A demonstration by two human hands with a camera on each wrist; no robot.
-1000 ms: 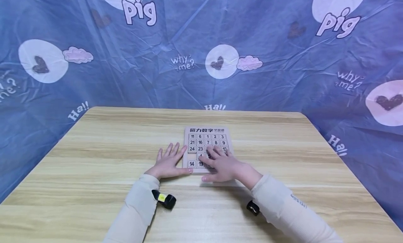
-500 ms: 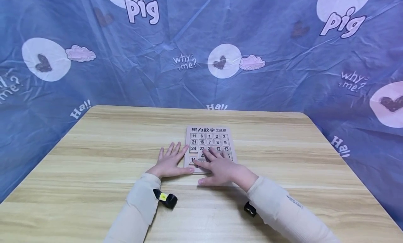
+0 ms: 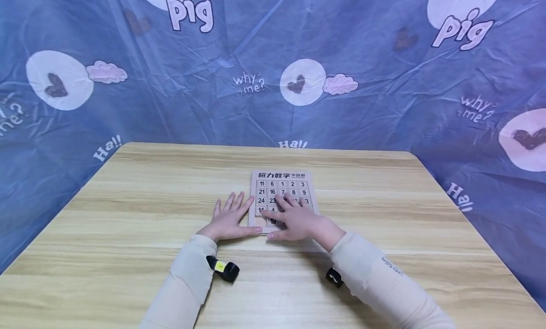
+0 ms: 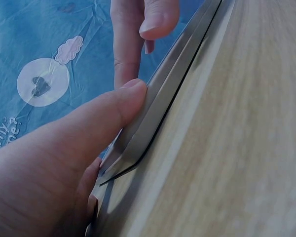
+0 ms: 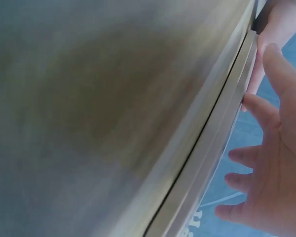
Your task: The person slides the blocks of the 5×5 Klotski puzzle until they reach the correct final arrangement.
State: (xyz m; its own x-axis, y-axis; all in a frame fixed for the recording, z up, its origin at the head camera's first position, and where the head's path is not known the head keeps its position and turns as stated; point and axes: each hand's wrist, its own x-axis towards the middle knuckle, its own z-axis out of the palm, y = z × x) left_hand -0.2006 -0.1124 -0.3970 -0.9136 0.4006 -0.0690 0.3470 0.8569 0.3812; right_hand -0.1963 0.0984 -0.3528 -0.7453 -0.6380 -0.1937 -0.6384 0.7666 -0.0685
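A number sliding puzzle point(image 3: 253, 191) lies flat on the table, its title along the far edge. My left hand point(image 3: 228, 222) spreads beside its left edge, the thumb resting on the near left corner, as the left wrist view also shows along the board's side point(image 4: 145, 131). Over the lower right part of the board is my right hand point(image 3: 300, 222), fingers extended and apart, hiding several tiles. Its index fingertip touches the 14 tile point(image 3: 259, 209), which sits below 24 in the left column. Below that tile the bottom-left slot point(image 3: 260, 222) is bare.
The wooden table point(image 3: 149, 215) stretches around the puzzle on all sides. Behind its far edge hangs a blue printed cloth point(image 3: 192, 101). A black camera point(image 3: 231, 272) is strapped at the left wrist, another point(image 3: 334, 277) at the right.
The 14 tile has slid away from me, out of the bottom-left slot and up under 24, with my right index finger on it. The right hand has shifted left; the left hand stays put.
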